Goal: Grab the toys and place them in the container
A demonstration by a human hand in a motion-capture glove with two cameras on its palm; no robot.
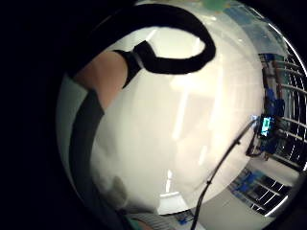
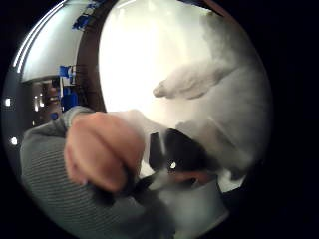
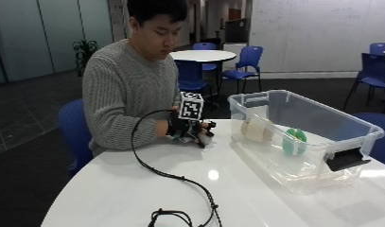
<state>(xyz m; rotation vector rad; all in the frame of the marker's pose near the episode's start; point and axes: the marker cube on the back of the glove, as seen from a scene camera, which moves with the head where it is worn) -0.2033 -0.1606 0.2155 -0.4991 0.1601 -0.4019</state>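
My gloved right hand (image 3: 189, 129) is at the near edge of the white table (image 3: 179, 198), just in front of the person's chest. Its fingers curl round a small white plush toy (image 3: 205, 138). In the thumb side palm view, this furry toy (image 2: 219, 99) lies close against the palm with one limb sticking out. The bare left hand (image 2: 99, 149) is a fist right beside it. The clear plastic container (image 3: 305, 112) stands to the right of my hand, a short gap away. Inside lie a tan toy (image 3: 256, 130) and a green toy (image 3: 294, 141).
A black cable (image 3: 179, 179) runs from the hand across the table towards the front edge. The container has a black latch (image 3: 347, 159) on its near end. Blue chairs (image 3: 242, 61) and another round table (image 3: 201, 55) stand behind the person.
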